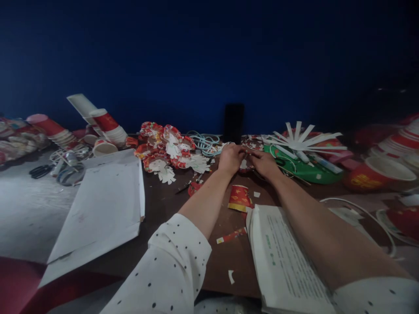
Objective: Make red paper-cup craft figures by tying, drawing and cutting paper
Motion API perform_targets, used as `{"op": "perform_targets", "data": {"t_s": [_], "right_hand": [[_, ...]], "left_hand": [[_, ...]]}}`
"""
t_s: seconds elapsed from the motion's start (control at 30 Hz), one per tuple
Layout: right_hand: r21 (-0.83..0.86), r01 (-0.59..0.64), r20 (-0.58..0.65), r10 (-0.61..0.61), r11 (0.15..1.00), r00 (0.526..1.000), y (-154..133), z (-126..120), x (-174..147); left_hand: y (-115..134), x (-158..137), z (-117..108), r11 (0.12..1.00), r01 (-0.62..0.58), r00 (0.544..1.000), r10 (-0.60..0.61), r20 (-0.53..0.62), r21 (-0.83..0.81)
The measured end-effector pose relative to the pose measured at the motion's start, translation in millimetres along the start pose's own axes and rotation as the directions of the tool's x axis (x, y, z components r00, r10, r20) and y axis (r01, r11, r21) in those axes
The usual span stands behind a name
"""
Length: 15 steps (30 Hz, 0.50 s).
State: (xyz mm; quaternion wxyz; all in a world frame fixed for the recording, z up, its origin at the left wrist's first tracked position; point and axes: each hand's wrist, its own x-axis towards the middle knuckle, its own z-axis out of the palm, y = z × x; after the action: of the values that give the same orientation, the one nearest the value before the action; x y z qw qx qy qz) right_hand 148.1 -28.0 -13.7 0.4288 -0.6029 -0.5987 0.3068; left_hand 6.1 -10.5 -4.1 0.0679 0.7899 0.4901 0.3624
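Red-and-gold paper, a curved cup piece (240,198), lies on the brown worktop (229,274) just on the near side of the two hands, probably set there for easy reach. The left hand (231,158) and right hand (264,163) meet beyond it, fingers bent and fingertips close together — a posture that suggests fine, two-handed work on something small. Whatever they may be gripping is hidden, so I cannot tell whether either is closed on it; a pale scrap shows in the shadow below them.

Left of the hands sits a heap of red-and-white paper pieces (160,146), seemingly gathered to the side so it does not crowd the fingers. Just right of them, a white fan of strips (299,141) spreads above a green object (322,175). Past the hands a dark slab (233,122) stands upright, perhaps propped to face the person. Printed sheets (281,257) lie beneath the right forearm. Well to the left, nested cups (109,126) lean over — stacked, likely, to save room.
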Motion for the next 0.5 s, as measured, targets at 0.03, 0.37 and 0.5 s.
{"op": "perform_targets", "data": {"t_s": [0.03, 0.37, 0.5], "right_hand": [[-0.004, 0.004, 0.000, -0.004, 1.000, 1.000, -0.6, -0.3, -0.4], [-0.051, 0.041, -0.015, -0.042, 0.998, 0.999, -1.9, -2.8, -0.2], [-0.073, 0.043, -0.026, -0.045, 0.996, 0.999, -0.6, -3.3, 0.6]], "left_hand": [[-0.1, 0.2, -0.1, 1.000, 0.006, 1.000, -0.006, 0.005, -0.004], [-3.2, 1.7, 1.2, 0.998, -0.013, 0.997, 0.018, 0.075, -0.060], [-2.3, 0.8, 0.3, 0.998, -0.042, 0.993, 0.046, 0.105, -0.047]]}}
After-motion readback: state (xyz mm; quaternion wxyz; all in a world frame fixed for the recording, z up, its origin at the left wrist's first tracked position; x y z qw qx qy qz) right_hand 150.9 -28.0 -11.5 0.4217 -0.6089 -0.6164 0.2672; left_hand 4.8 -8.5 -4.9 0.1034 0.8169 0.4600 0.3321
